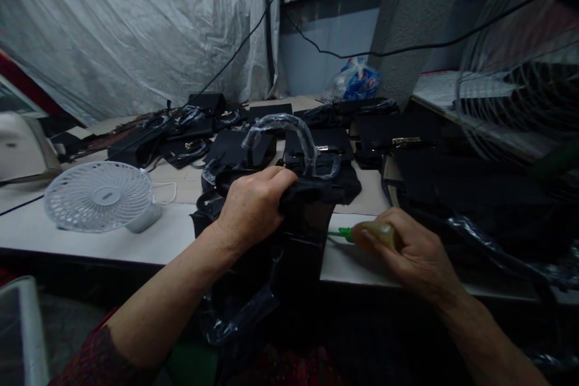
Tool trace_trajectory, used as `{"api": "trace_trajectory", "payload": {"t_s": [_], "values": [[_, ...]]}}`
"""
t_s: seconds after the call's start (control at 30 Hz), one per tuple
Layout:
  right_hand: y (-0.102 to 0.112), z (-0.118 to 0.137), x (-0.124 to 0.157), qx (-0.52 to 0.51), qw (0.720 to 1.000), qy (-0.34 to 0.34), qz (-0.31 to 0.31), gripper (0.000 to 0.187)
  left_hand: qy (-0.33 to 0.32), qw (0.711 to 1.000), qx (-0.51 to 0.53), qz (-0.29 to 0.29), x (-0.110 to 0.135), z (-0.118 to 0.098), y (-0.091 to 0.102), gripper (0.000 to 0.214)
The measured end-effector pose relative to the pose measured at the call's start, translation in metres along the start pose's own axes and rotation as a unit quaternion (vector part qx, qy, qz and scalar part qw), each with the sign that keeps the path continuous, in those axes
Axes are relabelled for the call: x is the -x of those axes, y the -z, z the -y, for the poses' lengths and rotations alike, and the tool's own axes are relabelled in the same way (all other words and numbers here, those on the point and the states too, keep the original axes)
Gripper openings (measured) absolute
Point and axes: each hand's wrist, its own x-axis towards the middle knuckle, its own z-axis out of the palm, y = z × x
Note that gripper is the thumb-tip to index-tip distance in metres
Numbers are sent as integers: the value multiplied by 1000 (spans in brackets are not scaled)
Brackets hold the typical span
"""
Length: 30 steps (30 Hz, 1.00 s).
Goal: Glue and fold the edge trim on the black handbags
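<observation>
My left hand [253, 205] is closed round the top edge of a black handbag [289, 253] that hangs over the table's front edge. The bag's handle [289, 132] is wrapped in clear plastic and arches up behind my fingers. My right hand [407, 250] grips a small squeeze bottle [375, 234] with a green nozzle. The nozzle tip points left at the bag's right side, close to it or touching.
Several more black bags and bag parts [325, 132] cover the table [167, 235] behind. A small white desk fan [99, 196] stands at the left. A large fan cage [520, 84] fills the right. Cables [407, 48] hang across the back wall.
</observation>
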Motion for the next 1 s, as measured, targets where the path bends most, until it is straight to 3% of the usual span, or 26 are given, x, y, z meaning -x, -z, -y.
{"api": "trace_trajectory", "payload": {"t_s": [0.13, 0.3, 0.47, 0.63, 0.77, 1.0], "values": [[6, 3, -1, -16, 1000, 2, 22, 25, -7, 1000, 29, -2, 5, 0, 2, 36], [6, 4, -5, -37, 998, 43, -33, 10, -10, 999, 49, -20, 10, 2, 3, 40], [1, 3, -4, -8, 998, 58, 35, 9, -24, 998, 52, -14, 12, 3, 2, 41], [4, 3, -1, -21, 997, 76, 24, 8, -44, 996, 55, -47, 13, 2, 2, 40], [4, 4, -2, -41, 996, 55, 49, 7, -53, 996, 52, -45, 15, 0, 4, 39], [7, 4, -1, -36, 998, -18, 47, 23, -53, 996, 47, -47, 19, 0, 7, 38]]}}
